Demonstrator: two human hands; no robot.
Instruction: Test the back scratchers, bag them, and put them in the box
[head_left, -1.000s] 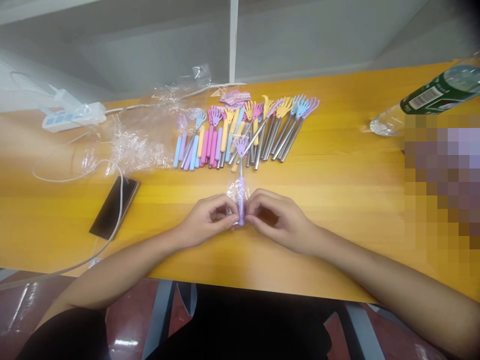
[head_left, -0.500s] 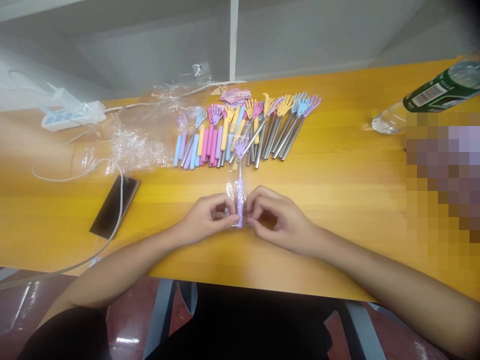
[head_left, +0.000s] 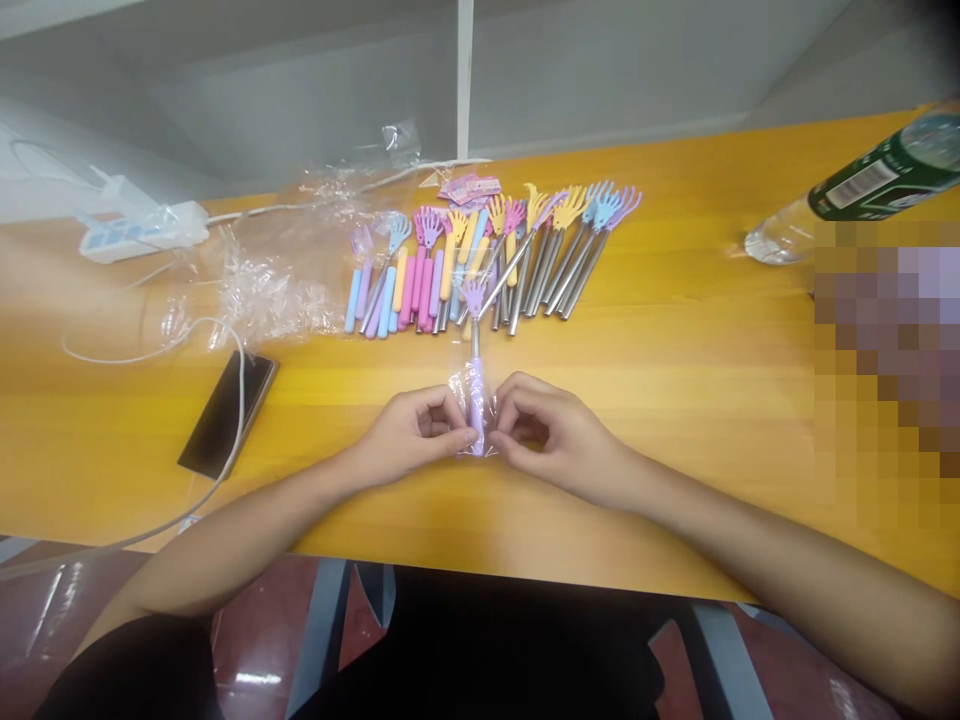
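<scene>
Left hand pinches the bagged purple scratcher; right hand seemingly does too.

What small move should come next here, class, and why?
Perhaps ease the purple scratcher slightly farther into the clear bag: its handle end seems to sit at the bag's near edge, and the left hand and right hand are at either side of it.

head view: a purple scratcher sits in a clear sleeve, the left hand pinching at its lower left, the right hand at its lower right; beyond, coloured handles and metal-shafted scratcher heads lie in a row on the table. at left, a dark phone and a white power strip; at far right, a green-labelled bottle.
</scene>
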